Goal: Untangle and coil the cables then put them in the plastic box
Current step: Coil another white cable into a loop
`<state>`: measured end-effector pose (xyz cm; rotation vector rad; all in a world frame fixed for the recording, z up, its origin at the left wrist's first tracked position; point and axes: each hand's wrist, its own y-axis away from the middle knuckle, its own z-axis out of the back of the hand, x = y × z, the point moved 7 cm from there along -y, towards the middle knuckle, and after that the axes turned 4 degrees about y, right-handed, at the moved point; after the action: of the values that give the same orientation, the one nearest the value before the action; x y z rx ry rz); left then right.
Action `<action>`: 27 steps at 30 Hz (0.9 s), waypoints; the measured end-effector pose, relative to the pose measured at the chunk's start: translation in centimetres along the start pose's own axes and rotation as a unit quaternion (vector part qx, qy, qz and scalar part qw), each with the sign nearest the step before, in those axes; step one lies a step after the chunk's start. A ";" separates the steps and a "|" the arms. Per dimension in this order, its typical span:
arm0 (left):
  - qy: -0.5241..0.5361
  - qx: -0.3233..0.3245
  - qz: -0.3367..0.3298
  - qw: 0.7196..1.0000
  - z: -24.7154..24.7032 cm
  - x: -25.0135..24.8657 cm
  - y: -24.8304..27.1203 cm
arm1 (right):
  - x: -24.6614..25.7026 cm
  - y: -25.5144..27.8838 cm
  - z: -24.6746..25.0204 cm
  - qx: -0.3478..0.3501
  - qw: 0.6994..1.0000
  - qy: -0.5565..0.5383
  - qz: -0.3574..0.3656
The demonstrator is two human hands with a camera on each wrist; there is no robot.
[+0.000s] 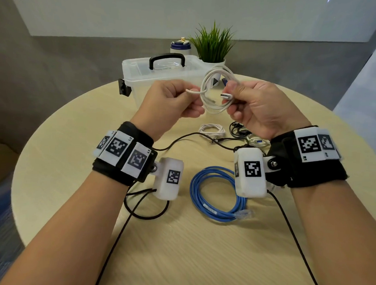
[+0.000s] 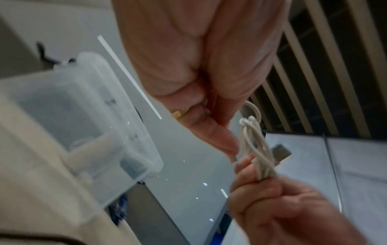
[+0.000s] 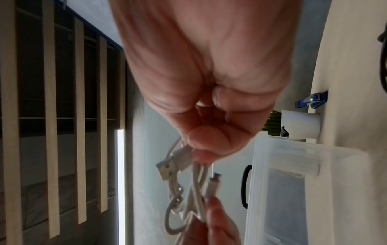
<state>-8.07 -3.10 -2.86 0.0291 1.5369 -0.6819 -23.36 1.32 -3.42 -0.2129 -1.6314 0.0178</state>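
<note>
- The round table (image 1: 76,202) fills the head view; the person's forearms come in from 6 o'clock and both hands are raised above its middle
- The plastic box (image 1: 142,78) stands at the table's 12 o'clock edge, its lid on and the black handle upright; one latch hangs open on its left end. Nothing shows plainly inside it, so by the look of it no cable has been stowed
- The blue cable (image 1: 214,199) lies loosely coiled on the table at about 5 o'clock from the left wrist, its clear plug pointing toward 3 o'clock; it looks ready to go in
- A small white coil (image 1: 211,130), a black bundle (image 1: 239,128) and another white lead (image 1: 256,141) lie near the centre, below the hands; how tidy the last two are cannot be told
- The right hand (image 1: 255,106) has fingers and thumb clamped on the white cable (image 1: 215,94), which stands as an upright oval coil, long axis 12 to 6 o'clock; its USB plug (image 1: 226,96) sticks out toward 9 o'clock
- The left hand (image 1: 169,100) pinches the cable's loose tail, which runs level toward 3 o'clock and wraps the coil's waist; this binding step seems nearly done, and opening the box and loading all the cables remains
</note>
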 end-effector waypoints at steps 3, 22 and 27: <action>0.118 0.024 0.012 0.993 -0.6 0.0 0.0 | -0.2 -0.1 -0.3 0.007 1.000 0.000 -0.006; 0.164 0.131 0.083 0.974 -3.2 0.8 0.9 | -0.3 -0.2 -0.6 -0.043 0.999 -0.019 0.021; 0.176 0.063 0.100 0.977 -2.3 1.4 0.3 | 0.0 -0.1 -0.7 -0.051 0.997 -0.048 0.033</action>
<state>-10.19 -2.39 -4.45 0.4149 1.7975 -0.6347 -22.67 1.12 -3.38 -0.3489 -1.7219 -0.0037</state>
